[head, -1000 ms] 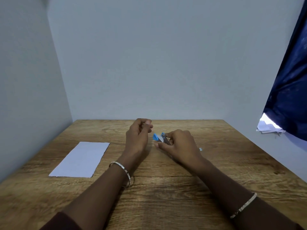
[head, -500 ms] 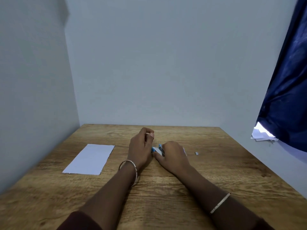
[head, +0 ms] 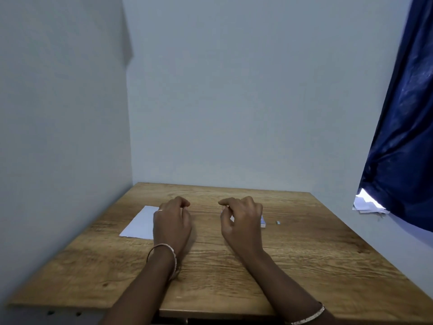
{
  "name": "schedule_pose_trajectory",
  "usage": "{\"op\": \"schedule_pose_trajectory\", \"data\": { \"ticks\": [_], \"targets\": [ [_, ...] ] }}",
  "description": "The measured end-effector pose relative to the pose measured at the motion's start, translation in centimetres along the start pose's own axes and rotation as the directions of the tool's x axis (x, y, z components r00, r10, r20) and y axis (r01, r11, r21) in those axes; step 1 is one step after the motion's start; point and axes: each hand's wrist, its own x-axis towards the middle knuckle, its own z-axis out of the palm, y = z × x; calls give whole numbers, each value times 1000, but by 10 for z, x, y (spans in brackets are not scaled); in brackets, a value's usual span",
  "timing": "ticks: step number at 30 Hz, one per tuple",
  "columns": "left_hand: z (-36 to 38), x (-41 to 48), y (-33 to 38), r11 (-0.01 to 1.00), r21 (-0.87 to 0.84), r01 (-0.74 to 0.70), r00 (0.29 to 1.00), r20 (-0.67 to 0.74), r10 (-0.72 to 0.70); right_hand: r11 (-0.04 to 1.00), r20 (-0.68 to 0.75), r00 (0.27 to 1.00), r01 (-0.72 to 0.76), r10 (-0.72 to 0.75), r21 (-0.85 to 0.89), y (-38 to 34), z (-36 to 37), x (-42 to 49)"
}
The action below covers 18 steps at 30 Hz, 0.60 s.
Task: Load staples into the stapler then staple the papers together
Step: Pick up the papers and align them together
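Observation:
My right hand hovers low over the wooden table, its fingers curled round the small blue stapler. Only pale slivers of the stapler show between thumb and fingers. My left hand is apart from it, to the left, palm down with loosely curled fingers and nothing visible in it. It overlaps the right edge of the white paper, which lies flat on the table. A small white and blue staple box peeks out behind my right hand.
A tiny pale bit, perhaps loose staples, lies right of the box. Walls close in the table at the left and back. A dark blue curtain hangs at the right, with white sheets beneath its edge.
My hands were close together at the stapler and have drawn apart. The left hand has moved left over the paper's edge. The view has tilted up and shifted.

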Motion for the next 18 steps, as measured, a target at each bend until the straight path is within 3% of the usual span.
{"op": "schedule_pose_trajectory", "data": {
  "ticks": [5,8,14,18],
  "targets": [
    [-38,-8,-31,928,321,186,969,96,-228,997,208,978,-12,-3,70,-25,21,-3],
    [-58,-5,-53,855,474,213,952,95,-290,996,365,931,-35,3,81,-39,38,1],
    [-69,-3,-78,775,596,210,907,177,-383,995,693,718,-100,61,16,-58,77,21],
    [-64,-5,-81,754,627,195,875,236,-423,998,810,585,-65,48,-12,-61,99,32]
  ]
}}
